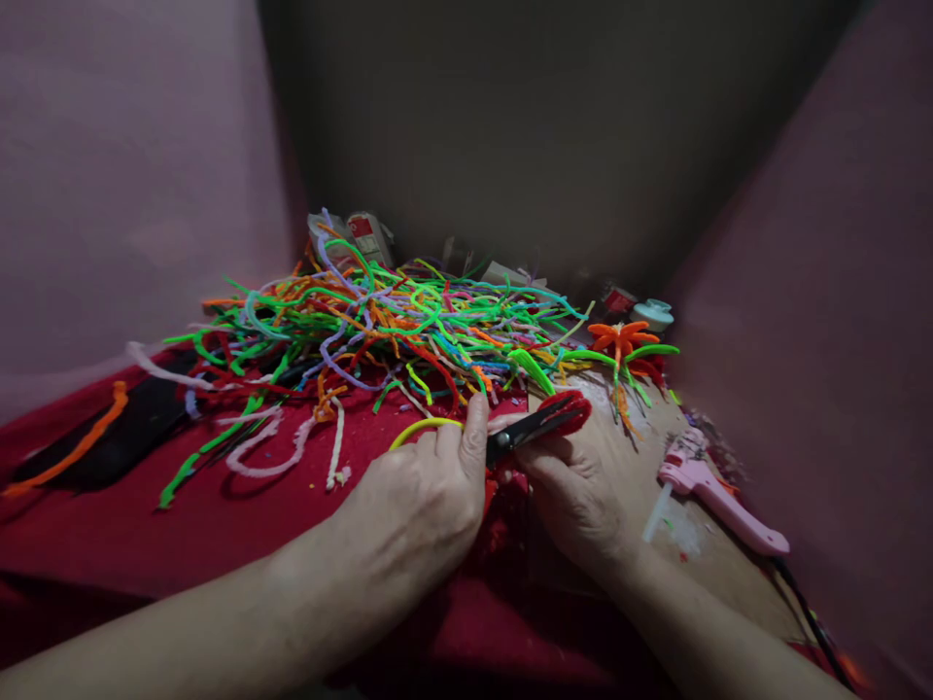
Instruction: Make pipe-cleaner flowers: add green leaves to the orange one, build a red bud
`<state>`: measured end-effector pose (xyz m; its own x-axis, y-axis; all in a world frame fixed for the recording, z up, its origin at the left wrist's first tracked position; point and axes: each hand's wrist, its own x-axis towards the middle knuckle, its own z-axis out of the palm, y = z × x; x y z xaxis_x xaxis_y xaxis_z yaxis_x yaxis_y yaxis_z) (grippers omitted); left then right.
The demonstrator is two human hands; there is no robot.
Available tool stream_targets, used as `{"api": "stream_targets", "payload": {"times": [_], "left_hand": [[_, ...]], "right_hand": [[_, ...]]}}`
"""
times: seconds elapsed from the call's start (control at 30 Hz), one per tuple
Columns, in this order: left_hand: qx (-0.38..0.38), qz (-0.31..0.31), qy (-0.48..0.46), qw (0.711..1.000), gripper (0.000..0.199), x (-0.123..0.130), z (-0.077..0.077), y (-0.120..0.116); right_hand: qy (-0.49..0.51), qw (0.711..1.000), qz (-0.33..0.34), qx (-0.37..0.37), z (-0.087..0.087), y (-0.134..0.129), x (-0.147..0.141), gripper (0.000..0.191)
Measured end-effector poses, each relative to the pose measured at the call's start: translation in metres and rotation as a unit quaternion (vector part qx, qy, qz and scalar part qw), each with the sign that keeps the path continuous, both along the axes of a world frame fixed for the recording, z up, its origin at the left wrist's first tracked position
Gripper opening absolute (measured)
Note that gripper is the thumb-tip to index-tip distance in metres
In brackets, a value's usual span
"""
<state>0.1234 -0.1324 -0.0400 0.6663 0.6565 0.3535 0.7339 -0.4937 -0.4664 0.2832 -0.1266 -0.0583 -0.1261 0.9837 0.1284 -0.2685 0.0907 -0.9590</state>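
Note:
My left hand (430, 481) is closed around a pair of scissors (502, 443) with a yellow handle and dark blades, its index finger stretched along them. The blades point up to the right and lie against a red fuzzy loop of pipe cleaner (575, 412). My right hand (575, 491) pinches that red piece from below, just under the blades. Part of its grip is hidden behind the scissors. Red fuzz lies on the cloth beneath both hands.
A large tangle of coloured pipe cleaners (408, 316) spreads behind my hands. On the right, a pink glue gun (721, 496) rests on a cardboard sheet (758, 593). An orange pipe-cleaner flower (623, 338) and a pale turquoise round container (653, 314) are farther back. Red cloth (240, 525) covers the table.

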Motion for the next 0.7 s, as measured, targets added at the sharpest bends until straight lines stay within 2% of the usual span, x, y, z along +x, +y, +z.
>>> {"api": "stream_targets", "payload": {"times": [0.13,0.33,0.53,0.7], "left_hand": [[0.005,0.007,0.001,1.0,0.054,0.001,0.001,0.001],[-0.003,0.007,0.027,1.0,0.055,0.005,0.011,0.0],[-0.019,0.012,0.032,0.999,0.06,0.007,0.011,-0.001],[-0.031,0.01,0.048,0.998,0.06,0.008,0.011,-0.004]], "right_hand": [[-0.006,1.0,-0.001,0.017,0.004,0.0,-0.001,0.012],[-0.017,0.999,-0.019,0.026,0.012,0.0,-0.002,0.009],[0.039,0.999,0.001,0.009,0.0,0.001,0.0,0.011],[0.045,0.999,-0.001,-0.006,-0.007,0.002,0.001,0.012]]}}
